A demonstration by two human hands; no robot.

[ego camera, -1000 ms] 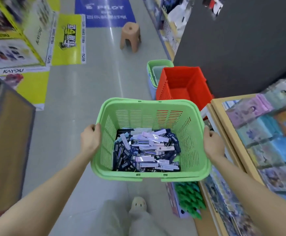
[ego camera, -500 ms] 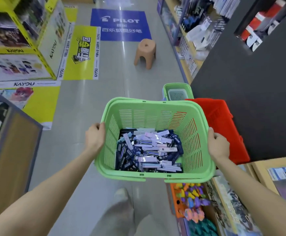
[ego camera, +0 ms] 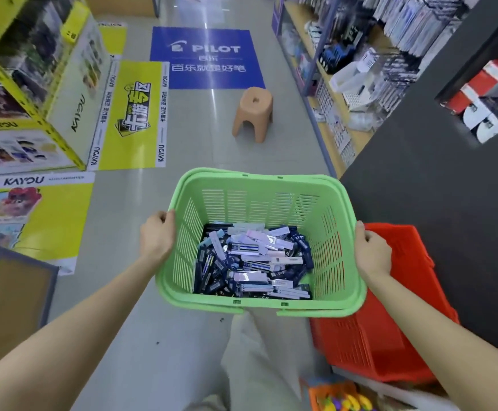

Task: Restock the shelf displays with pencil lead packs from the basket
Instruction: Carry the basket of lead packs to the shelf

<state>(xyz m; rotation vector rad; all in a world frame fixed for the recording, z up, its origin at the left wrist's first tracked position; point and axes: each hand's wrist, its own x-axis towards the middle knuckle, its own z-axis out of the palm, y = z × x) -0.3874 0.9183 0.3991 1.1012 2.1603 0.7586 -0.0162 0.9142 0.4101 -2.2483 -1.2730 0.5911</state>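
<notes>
Left hand and right hand are gripping the green basket's side rims; pencil lead packs are lying between, labels unreadable.

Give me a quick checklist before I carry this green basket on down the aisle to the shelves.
1. Grip of left hand on the green basket at its left rim: ok.
2. Grip of right hand on the right rim: ok.
3. Load: pencil lead packs all lie below the rim, none spilling: ok.
4. Aisle ahead free: not ok, a tan stool stands mid-aisle.
5. Floor to the right free: not ok, a red basket sits just below the green basket's right side.
6. Open slots on the right-hand shelves: cannot tell, too blurred.
</notes>
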